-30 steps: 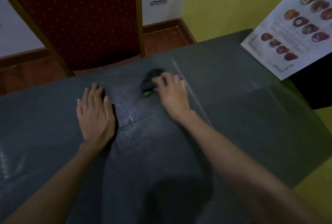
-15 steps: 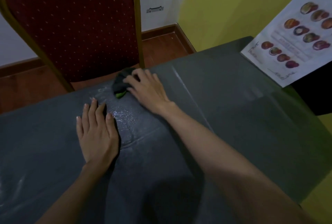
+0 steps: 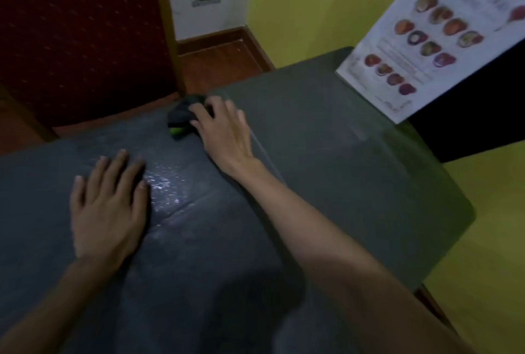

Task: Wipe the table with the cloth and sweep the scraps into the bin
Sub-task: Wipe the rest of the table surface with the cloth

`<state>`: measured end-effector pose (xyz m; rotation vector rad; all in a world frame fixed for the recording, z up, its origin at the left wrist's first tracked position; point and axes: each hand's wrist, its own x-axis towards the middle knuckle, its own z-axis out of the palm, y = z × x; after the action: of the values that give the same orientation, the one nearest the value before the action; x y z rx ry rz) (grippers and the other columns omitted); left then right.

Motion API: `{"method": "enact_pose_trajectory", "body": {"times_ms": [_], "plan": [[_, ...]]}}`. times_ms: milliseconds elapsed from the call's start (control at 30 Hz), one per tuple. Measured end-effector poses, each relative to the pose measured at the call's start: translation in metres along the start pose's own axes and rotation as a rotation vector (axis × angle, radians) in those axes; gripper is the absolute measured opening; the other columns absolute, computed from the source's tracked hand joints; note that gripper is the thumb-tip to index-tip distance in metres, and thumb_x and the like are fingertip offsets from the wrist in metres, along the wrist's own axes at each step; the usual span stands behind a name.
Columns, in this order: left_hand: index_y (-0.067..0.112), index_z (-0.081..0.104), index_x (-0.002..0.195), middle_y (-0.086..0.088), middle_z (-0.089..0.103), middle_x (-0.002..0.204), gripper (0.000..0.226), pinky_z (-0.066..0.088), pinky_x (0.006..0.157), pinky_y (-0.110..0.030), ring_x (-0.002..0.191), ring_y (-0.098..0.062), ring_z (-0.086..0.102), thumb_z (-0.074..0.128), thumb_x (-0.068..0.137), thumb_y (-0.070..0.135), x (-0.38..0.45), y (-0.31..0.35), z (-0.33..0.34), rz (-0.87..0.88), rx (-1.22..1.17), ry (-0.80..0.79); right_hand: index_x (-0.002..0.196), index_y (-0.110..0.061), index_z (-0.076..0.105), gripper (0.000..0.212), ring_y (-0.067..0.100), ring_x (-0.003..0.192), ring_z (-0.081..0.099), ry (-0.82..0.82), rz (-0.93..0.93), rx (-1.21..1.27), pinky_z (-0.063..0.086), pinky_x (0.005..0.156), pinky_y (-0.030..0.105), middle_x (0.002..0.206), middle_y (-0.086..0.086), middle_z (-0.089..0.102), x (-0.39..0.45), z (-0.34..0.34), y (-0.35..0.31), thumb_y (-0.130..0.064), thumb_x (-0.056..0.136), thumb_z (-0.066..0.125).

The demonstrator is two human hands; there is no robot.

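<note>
**Cloth at the worktop's far edge**

The dark worktop (image 3: 326, 154) glistens wet beside the left hand (image 3: 109, 206), pressed flat, fingers straight. The right hand (image 3: 224, 129) grips the cloth (image 3: 181, 118) near a red chair (image 3: 82, 41). A menu (image 3: 426, 41) leans against yellow walls.

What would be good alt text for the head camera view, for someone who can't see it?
A person's right hand presses a dark cloth onto a dark grey table near its far edge, while the left hand lies flat on the tabletop beside a wet, shiny patch. A red chair stands behind the table, and a picture menu is at the far right.
</note>
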<state>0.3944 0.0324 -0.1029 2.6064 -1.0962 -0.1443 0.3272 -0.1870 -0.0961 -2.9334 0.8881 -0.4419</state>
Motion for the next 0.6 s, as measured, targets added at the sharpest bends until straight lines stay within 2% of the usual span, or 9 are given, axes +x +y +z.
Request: {"method": "enact_pose_trajectory", "body": {"times_ms": [67,133,267,333,367,433,533,600], "plan": [[0.025,0.045,0.143,-0.003,0.034,0.158,0.054,0.013,0.119,-0.051,0.148,-0.026,0.023,0.023,0.099,0.046,0.002,-0.003,0.002,0.003,-0.021,0.01,0.121,-0.028,0.058,0.032,0.027,0.098,0.053,0.002,0.046,-0.018,0.042,0.073,0.038,0.115,0.005,0.057,0.015,0.001,0.026,-0.04,0.092,0.054],[0.022,0.043,0.142,-0.007,0.034,0.157,0.056,0.017,0.118,-0.056,0.147,-0.031,0.023,0.021,0.099,0.048,0.004,-0.006,0.006,0.018,-0.036,0.008,0.124,-0.027,0.054,0.034,0.03,0.104,0.053,0.009,0.177,-0.129,0.044,0.077,0.04,0.12,0.006,0.055,0.028,-0.003,0.078,-0.041,0.094,0.051],[0.016,0.046,0.139,-0.011,0.032,0.157,0.058,0.02,0.117,-0.059,0.146,-0.035,0.024,0.017,0.1,0.047,0.009,-0.015,0.018,0.032,-0.03,0.016,0.131,-0.018,0.045,0.033,0.035,0.115,0.047,0.018,0.676,-0.198,0.04,0.088,0.044,0.128,0.015,0.049,0.007,-0.031,0.191,-0.025,0.099,0.044],[0.018,0.043,0.139,-0.006,0.028,0.158,0.058,0.02,0.117,-0.059,0.149,-0.032,0.021,0.015,0.1,0.051,0.008,-0.009,0.023,-0.038,-0.106,0.009,0.132,-0.014,0.043,0.032,0.035,0.116,0.045,0.038,0.86,-0.231,0.036,0.091,0.044,0.13,0.017,0.046,-0.014,-0.043,0.216,-0.017,0.1,0.043],[0.018,0.043,0.139,-0.005,0.026,0.159,0.058,0.019,0.117,-0.059,0.15,-0.031,0.018,0.014,0.1,0.05,0.005,0.002,0.026,-0.055,-0.135,0.005,0.13,-0.014,0.044,0.031,0.034,0.114,0.045,0.061,0.864,-0.23,0.035,0.091,0.044,0.129,0.017,0.048,-0.024,-0.046,0.215,-0.018,0.099,0.044],[0.013,0.044,0.14,-0.009,0.029,0.159,0.054,0.014,0.119,-0.057,0.15,-0.032,0.018,0.02,0.101,0.041,-0.007,0.049,0.028,-0.019,-0.122,0.006,0.126,-0.02,0.05,0.029,0.032,0.109,0.048,0.107,0.678,-0.122,0.037,0.089,0.046,0.123,0.012,0.052,-0.037,-0.047,0.185,-0.027,0.098,0.049],[0.012,0.05,0.136,-0.013,0.042,0.151,0.046,0.015,0.119,-0.048,0.145,-0.033,0.03,0.028,0.101,0.033,-0.026,0.145,0.035,0.189,-0.104,-0.014,0.121,-0.025,0.058,0.029,0.03,0.1,0.051,-0.008,0.239,0.025,0.039,0.08,0.043,0.116,0.008,0.055,-0.052,-0.038,0.128,-0.033,0.094,0.054],[0.014,0.048,0.14,-0.01,0.041,0.153,0.049,0.016,0.119,-0.046,0.145,-0.03,0.03,0.026,0.102,0.034,-0.033,0.183,0.039,0.191,-0.121,-0.067,0.118,-0.021,0.059,0.028,0.03,0.097,0.051,-0.062,0.135,0.025,0.04,0.076,0.043,0.114,0.009,0.055,-0.055,-0.037,0.132,-0.033,0.093,0.055]]}}
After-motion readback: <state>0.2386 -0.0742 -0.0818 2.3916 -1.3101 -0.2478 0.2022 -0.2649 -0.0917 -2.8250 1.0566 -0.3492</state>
